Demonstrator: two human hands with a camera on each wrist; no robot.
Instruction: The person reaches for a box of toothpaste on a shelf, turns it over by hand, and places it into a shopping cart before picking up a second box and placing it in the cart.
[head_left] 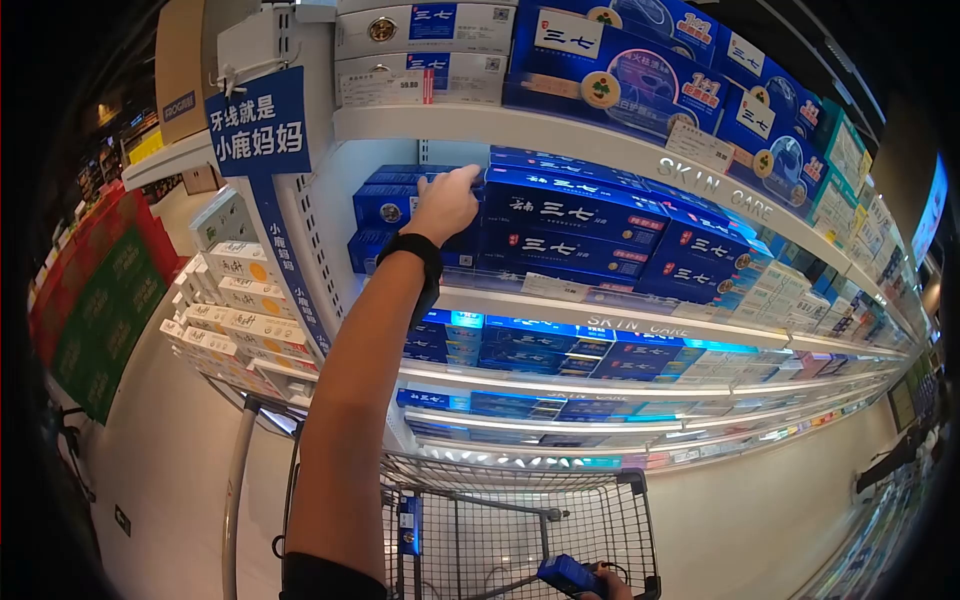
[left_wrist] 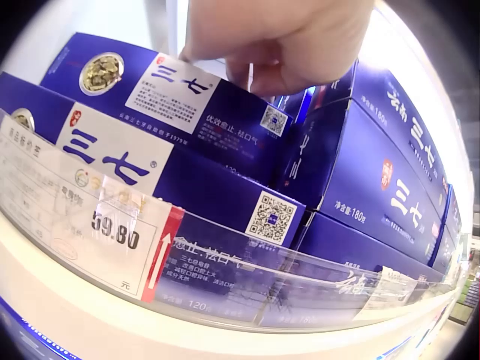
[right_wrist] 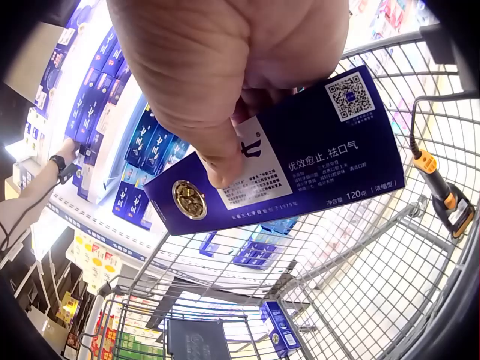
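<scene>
At the shelf in the head view, the left hand (head_left: 447,207) reaches over the top of stacked blue boxes (head_left: 378,208). In the left wrist view, that hand (left_wrist: 289,37) has its fingers curled at the top edge of a blue box (left_wrist: 169,101); their tips are partly hidden behind it. The right hand (right_wrist: 232,64) pinches another blue box (right_wrist: 322,161) by its face, above the cart. Low in the head view, the right hand (head_left: 610,583) and its box (head_left: 570,574) show near the cart's rim.
A wire shopping cart (head_left: 520,472) stands below the shelves, with a blue box (right_wrist: 280,330) standing inside. A clear shelf lip with a price tag (left_wrist: 112,225) fronts the boxes. A scanner-like device (right_wrist: 450,206) hangs at the cart's side. A blue sign post (head_left: 285,255) is left of the arm.
</scene>
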